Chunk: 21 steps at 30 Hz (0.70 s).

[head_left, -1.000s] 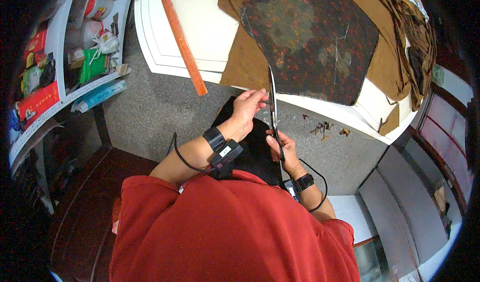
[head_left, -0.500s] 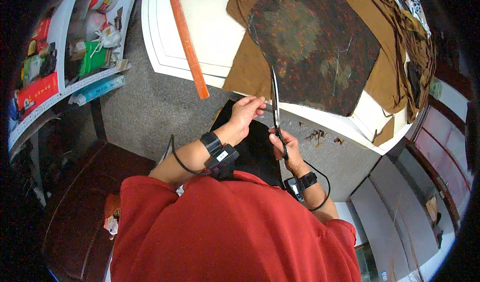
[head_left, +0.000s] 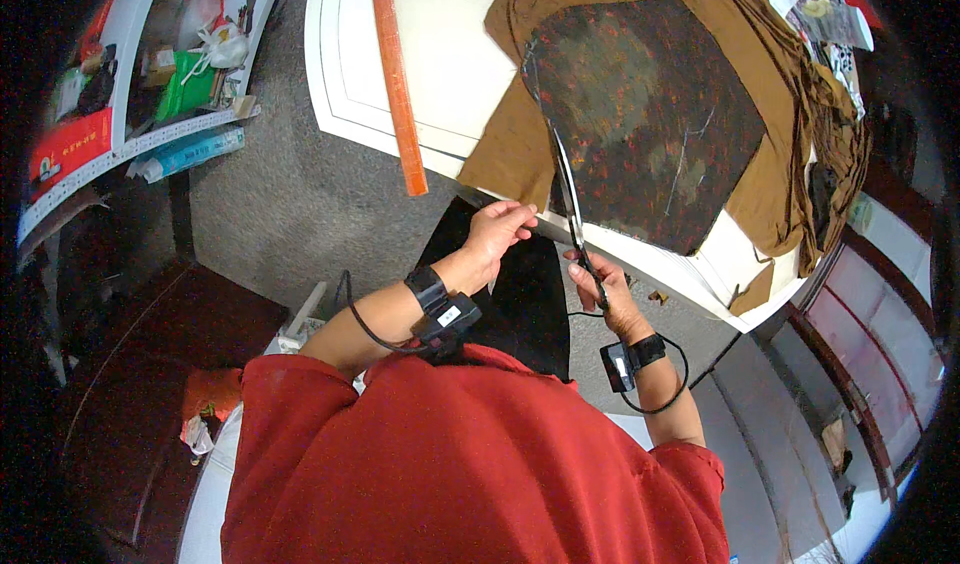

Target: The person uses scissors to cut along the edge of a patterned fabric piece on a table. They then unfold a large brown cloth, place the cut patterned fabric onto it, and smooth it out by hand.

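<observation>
A dark patterned cloth [head_left: 640, 114] with red flecks and chalk-like lines lies on a larger brown fabric [head_left: 512, 154] at the table's near edge. My right hand [head_left: 612, 292] grips large scissors [head_left: 569, 189] by the handles. Their blades look nearly closed, pointing away from me along the dark cloth's left edge. The blade tips meet the fabric there. At the near corner of the brown flap, left of the blades, my left hand [head_left: 500, 232] pinches the cloth between thumb and fingertips.
An orange-red ruler [head_left: 400, 89] lies on the white table [head_left: 345, 64], left of the fabric. Shelves [head_left: 150, 146] with packages stand at the left. Bunched brown cloth [head_left: 835, 114] fills the table's right side. Fabric scraps [head_left: 657, 298] lie on the floor near my right hand.
The view has shifted, so the table and cloth appear farther right. My right hand has moved right, and the scissors tilt more. My left hand still pinches the flap's corner.
</observation>
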Available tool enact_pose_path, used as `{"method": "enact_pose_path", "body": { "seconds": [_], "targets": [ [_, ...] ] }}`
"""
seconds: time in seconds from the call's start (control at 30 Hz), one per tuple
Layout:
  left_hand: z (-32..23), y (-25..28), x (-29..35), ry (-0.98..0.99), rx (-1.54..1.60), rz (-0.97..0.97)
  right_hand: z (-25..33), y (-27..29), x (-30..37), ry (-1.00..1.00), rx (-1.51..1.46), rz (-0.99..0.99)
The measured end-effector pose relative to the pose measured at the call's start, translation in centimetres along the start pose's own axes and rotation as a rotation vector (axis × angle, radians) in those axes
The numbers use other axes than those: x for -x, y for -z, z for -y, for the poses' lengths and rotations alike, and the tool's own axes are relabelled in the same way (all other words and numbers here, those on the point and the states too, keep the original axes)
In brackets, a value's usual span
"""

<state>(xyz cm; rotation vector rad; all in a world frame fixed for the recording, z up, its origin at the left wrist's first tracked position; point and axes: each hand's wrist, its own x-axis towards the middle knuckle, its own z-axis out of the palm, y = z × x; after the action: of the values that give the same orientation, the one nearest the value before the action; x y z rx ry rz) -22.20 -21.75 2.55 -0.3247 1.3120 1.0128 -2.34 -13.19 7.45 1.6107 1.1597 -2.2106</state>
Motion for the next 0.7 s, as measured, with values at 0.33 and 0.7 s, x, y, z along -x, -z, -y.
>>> {"method": "enact_pose_path", "body": {
  "seconds": [0.33, 0.7],
  "targets": [
    [0.3, 0.0, 0.0, -0.031, 0.034, 0.006, 1.8, 1.8, -0.7, -0.058, 0.130, 0.015],
    [0.4, 0.3, 0.1, -0.041, 0.035, 0.007, 4.6, 1.9, -2.5, -0.104, 0.184, 0.050]
  ]
}}
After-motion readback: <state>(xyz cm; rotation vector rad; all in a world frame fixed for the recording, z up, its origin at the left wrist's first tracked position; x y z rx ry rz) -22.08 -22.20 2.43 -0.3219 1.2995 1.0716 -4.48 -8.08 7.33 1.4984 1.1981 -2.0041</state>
